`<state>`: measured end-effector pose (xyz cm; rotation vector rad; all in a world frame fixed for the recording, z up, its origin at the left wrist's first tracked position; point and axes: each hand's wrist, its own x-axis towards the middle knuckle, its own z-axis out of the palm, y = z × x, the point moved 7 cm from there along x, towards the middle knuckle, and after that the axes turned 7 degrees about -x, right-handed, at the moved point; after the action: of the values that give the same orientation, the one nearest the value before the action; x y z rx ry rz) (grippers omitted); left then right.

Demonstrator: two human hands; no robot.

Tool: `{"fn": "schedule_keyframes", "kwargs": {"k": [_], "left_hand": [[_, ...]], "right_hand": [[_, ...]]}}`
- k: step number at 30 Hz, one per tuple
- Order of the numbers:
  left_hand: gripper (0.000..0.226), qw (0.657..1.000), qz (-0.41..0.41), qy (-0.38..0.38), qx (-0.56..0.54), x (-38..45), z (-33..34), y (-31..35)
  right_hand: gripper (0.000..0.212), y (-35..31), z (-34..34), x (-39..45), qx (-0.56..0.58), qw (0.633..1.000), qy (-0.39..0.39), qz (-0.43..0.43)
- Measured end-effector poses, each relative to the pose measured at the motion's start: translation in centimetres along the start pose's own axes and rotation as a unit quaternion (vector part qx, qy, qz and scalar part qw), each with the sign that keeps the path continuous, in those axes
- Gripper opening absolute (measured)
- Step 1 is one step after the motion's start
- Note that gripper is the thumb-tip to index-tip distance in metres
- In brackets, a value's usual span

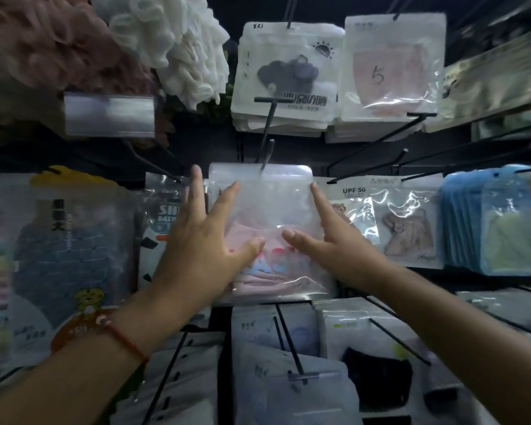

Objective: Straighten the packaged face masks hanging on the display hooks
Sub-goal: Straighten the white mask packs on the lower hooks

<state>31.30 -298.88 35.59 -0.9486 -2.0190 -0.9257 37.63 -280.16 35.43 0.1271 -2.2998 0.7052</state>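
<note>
- A clear packet holding a pink face mask (267, 228) hangs from a black display hook (265, 157) and sits between the two hands, its front face under their thumbs.
- The left hand (203, 240) lies against the packet's left edge, fingers straight and spread; the index fingertip reaches up over the upper left part of the packet, and another finger stretches up just outside the left edge.
- The left thumb rests flat on the front of the packet, low down, pointing toward the right thumb.
- The right hand (328, 240) lies against the packet's right edge, fingers straight; one finger runs up along that edge toward the top corner.
- The right thumb rests on the front, close to the left thumb but apart from it.
- Neither hand curls round the packet; both press it with flat, extended fingers.
- A red string bracelet (126, 342) circles the left wrist.
- Beyond the right fingers hangs a packet marked UPF 50 (353, 207); beyond the left fingers, a clear packet with blue lettering (163, 207).
- Above the fingertips hang a stack of white packets showing a dark mask (288, 78) and a packet marked 5 (393, 69).
- Below the wrists, further white mask packets (288, 394) hang on hooks.
</note>
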Motion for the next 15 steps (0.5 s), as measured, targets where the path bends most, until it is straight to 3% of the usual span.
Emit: {"fn": "schedule_keyframes", "kwargs": {"k": [3, 5, 10, 15], "left_hand": [[0.069, 0.987, 0.114, 0.062, 0.095, -0.8, -1.7, 3.9], [0.064, 0.978, 0.159, 0.046, 0.124, -1.4, -1.1, 7.3], [0.061, 0.959, 0.167, -0.069, 0.219, -0.5, 5.6, 15.7], [0.059, 0.934, 0.134, -0.129, 0.304, 3.2, 15.9, 20.2]], "right_hand": [[0.090, 0.7, -2.4, -1.0, -0.011, 1.000, -0.019, -0.008], [0.081, 2.3, -4.1, -1.6, -0.044, 0.998, -0.042, -0.007], [0.064, 8.7, -8.1, -2.3, -0.196, 0.974, -0.113, 0.009], [0.078, 15.5, -12.4, -0.8, -0.317, 0.941, -0.109, 0.039]]}}
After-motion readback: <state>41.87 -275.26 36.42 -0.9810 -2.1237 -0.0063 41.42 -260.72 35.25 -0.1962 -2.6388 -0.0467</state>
